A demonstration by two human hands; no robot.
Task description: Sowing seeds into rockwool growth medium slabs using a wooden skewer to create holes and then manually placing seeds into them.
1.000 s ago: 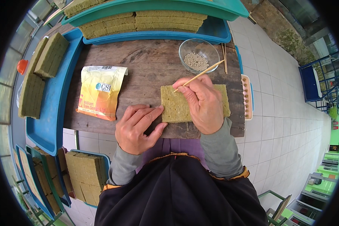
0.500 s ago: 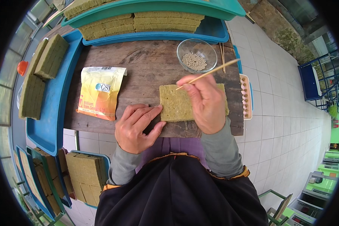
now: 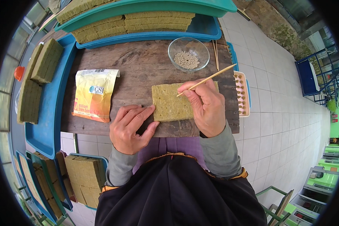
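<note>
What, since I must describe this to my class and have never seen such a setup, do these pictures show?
There is no machine here: a person works bare-handed. Every picture comes from one wide fisheye camera worn on the head, looking down, so straight edges seem bent.

On the wooden table lie a yellow and orange packet, a glass bowl of pale round pellets, two thin sticks and a greenish-tan block dotted with small holes. The left hand rests at the block's left edge. The right hand holds a pointed stick in its fingers, slanting over the block; whether its tip touches is hard to tell.
</note>
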